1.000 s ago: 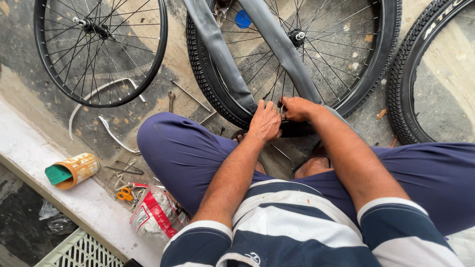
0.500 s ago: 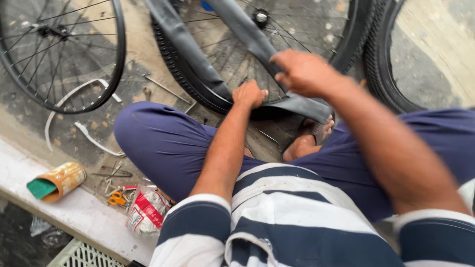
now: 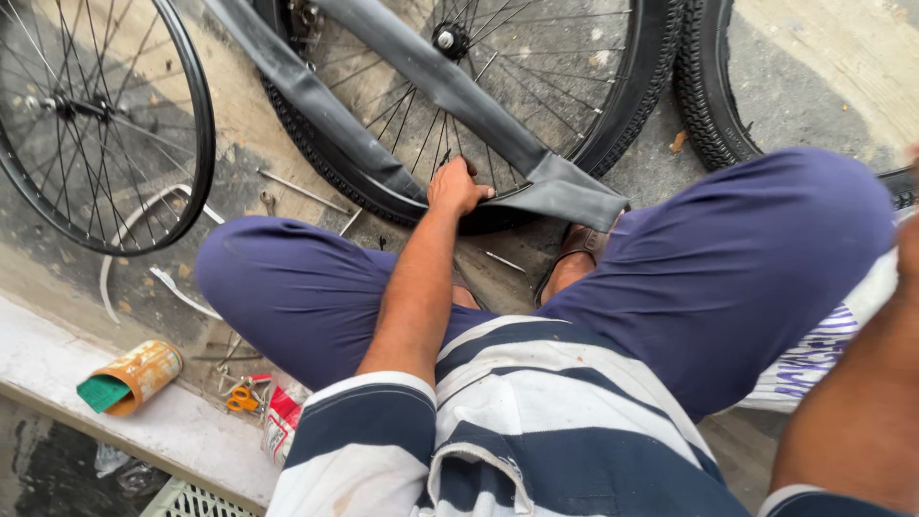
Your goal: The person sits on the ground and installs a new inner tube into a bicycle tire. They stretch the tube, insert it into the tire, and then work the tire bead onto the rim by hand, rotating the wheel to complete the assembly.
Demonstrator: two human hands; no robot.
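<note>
I sit cross-legged in front of a bicycle wheel [image 3: 627, 115] with a black knobbly tyre. A flat grey inner tube [image 3: 450, 91] hangs out of it, draped across the spokes and folded at its lower end. My left hand [image 3: 458, 187] is closed around the tube where it meets the bottom of the tyre. Only my right forearm [image 3: 852, 412] shows, at the frame's right edge; the hand itself is outside the picture. My sandalled foot [image 3: 572, 251] rests just below the fold of the tube.
A bare spoked rim [image 3: 196, 144] stands at left and another black tyre [image 3: 704, 105] at right. Thin metal rods [image 3: 302, 191] lie on the concrete. A rusty tin can [image 3: 134, 373], orange scissors [image 3: 244, 397] and a red-and-white packet [image 3: 280, 421] sit by the pale ledge [image 3: 57, 354].
My right hand has let go of the tube and swung off to the right, out of view. The left hand stays gripping the tube at the tyre. The view has shifted right.
</note>
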